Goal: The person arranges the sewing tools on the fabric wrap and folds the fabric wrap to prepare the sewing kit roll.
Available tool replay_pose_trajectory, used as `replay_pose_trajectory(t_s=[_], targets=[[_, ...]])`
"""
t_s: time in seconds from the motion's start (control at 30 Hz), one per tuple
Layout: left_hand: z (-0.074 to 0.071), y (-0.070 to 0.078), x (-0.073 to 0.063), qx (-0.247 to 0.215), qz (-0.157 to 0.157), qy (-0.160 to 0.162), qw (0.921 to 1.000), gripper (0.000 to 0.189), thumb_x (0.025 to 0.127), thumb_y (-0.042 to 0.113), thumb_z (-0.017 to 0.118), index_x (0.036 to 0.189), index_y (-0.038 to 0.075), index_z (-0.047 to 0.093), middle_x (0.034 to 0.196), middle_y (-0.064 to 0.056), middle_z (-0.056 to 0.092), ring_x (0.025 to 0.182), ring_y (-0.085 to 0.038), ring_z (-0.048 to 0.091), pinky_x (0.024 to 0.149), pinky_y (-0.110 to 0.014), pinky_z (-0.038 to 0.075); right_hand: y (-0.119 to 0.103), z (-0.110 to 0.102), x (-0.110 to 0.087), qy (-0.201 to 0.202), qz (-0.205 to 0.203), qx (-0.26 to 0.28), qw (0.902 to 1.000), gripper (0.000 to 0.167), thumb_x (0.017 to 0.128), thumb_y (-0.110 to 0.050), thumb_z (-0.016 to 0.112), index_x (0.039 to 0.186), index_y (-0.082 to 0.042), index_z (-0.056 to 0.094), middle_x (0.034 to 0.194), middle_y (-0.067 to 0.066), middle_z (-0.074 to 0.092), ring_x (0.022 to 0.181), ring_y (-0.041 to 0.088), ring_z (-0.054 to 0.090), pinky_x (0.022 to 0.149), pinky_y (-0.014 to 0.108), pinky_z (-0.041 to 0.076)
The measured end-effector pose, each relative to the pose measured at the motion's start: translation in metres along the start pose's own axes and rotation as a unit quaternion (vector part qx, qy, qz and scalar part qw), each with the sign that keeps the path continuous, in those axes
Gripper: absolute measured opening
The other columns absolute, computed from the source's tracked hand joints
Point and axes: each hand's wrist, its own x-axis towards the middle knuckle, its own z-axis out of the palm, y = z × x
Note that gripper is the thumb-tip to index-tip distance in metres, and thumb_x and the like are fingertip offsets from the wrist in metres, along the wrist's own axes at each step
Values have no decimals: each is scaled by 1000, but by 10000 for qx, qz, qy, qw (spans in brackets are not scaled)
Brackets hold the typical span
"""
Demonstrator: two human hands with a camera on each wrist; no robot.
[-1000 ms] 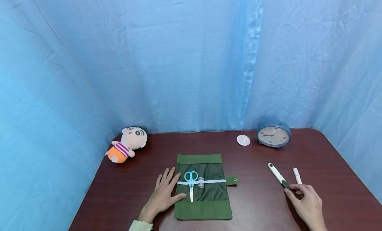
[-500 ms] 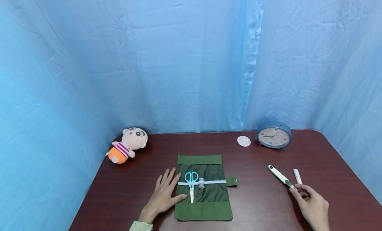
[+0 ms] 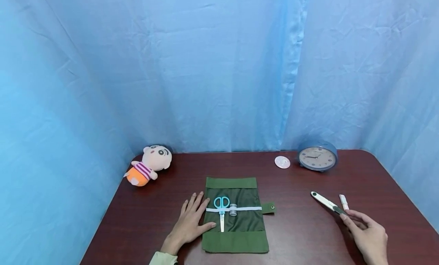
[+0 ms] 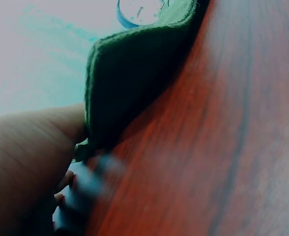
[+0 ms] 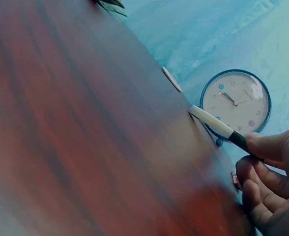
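A green cloth roll-up pouch (image 3: 235, 242) lies unrolled on the table. Its white elastic band holds light-blue scissors (image 3: 221, 206) and a small grey spool (image 3: 233, 209). My left hand (image 3: 188, 225) rests at the pouch's left edge with fingers spread and the thumb over the cloth. My right hand (image 3: 368, 232) pinches the dark end of a slim white tool (image 3: 322, 199), which looks like a utility knife, between thumb and fingers. In the right wrist view the tool (image 5: 213, 120) points away from the hand. Just beyond those fingers lies a small white pen-like tube (image 3: 343, 201), partly hidden.
A blue alarm clock (image 3: 318, 157) stands at the back right, beside a round whitish disc (image 3: 282, 162). At the back left lies a plush doll (image 3: 147, 166) in a striped top. Blue curtains (image 3: 212, 74) enclose the dark red table (image 3: 291, 234).
My right hand has shifted right, and the tool's dark end has swung right with it, so the tool lies at a flatter slant. My left hand stays on the pouch.
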Motion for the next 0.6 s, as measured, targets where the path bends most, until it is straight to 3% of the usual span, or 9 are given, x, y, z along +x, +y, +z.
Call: replay_pose_trajectory(t_s=[0.1,0.17,0.27,0.4,0.5,0.6], targets=[[0,0,1,17,-3,-22,10000,85,90,66,58,155,15,39,167,-16,22,156,-42,15,120,-68,17,1,-4,4,-212,325,745,9965,23,92,-32,73,111,-19,73,60,-35,62,58,-8,65,51,21,54],[-1,0,1,22,2,-29,10000,85,90,66,58,155,15,39,168,-16,22,156,-42,15,120,-68,17,2,-7,7,-309,429,1267,9905,13,91,-29,74,104,-27,74,62,-32,66,58,-4,66,51,21,54],[-2,0,1,30,12,-14,10000,85,90,65,59,155,14,39,167,-16,22,156,-42,16,120,-68,17,5,-10,13,-381,420,1823,9816,11,90,-24,76,99,-31,76,65,-26,69,58,-2,66,49,21,53],[-1,0,1,43,17,6,10000,85,90,65,59,155,14,39,167,-16,23,156,-42,16,120,-67,18,6,-12,21,-499,116,2469,9677,15,90,-14,76,99,-25,78,67,-19,73,60,-1,69,50,19,54],[-1,0,1,47,22,0,10000,85,90,65,59,155,14,39,167,-16,23,156,-42,16,120,-67,18,6,-13,27,-712,-98,3005,9511,17,88,-7,76,97,-21,79,70,-14,75,63,1,72,54,19,56],[0,-1,0,44,43,3,10000,85,90,65,60,155,14,39,167,-16,23,156,-42,16,120,-67,18,4,-15,35,-905,-195,3156,9444,15,88,-6,75,95,-19,79,73,-13,76,65,2,73,57,20,58]])
